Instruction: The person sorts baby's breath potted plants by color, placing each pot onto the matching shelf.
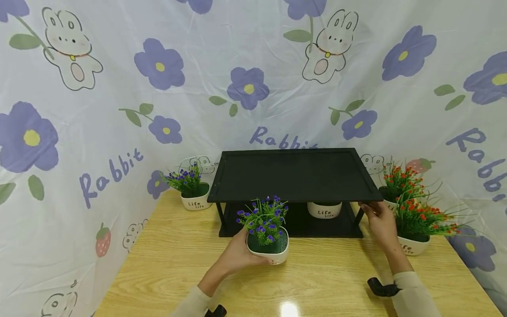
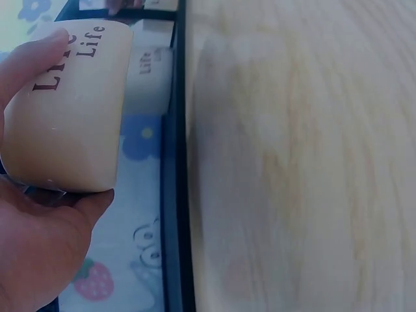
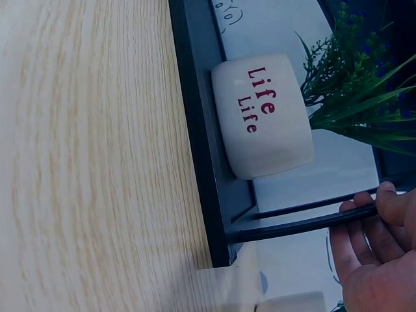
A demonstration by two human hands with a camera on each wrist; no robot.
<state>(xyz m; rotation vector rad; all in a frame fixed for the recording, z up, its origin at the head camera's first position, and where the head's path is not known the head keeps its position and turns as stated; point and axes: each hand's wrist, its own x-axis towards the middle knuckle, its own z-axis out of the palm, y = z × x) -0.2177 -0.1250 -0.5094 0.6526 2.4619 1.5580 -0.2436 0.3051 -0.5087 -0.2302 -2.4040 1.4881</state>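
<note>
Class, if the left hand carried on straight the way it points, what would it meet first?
Likely the black shelf, beyond the flowerpot that the left hand holds, though height and depth are hard to judge.

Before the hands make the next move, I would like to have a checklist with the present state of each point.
1. Left hand grips the held potted plant: ok.
2. Right hand holds the support post: ok.
3. Standing pot rests upright on the lower board: ok.
4. Bare space shows beside that pot: ok.
5. Head view shows the whole lower board: not ok, the top board hides part.
6. Held potted plant is exactly level: cannot tell.
</note>
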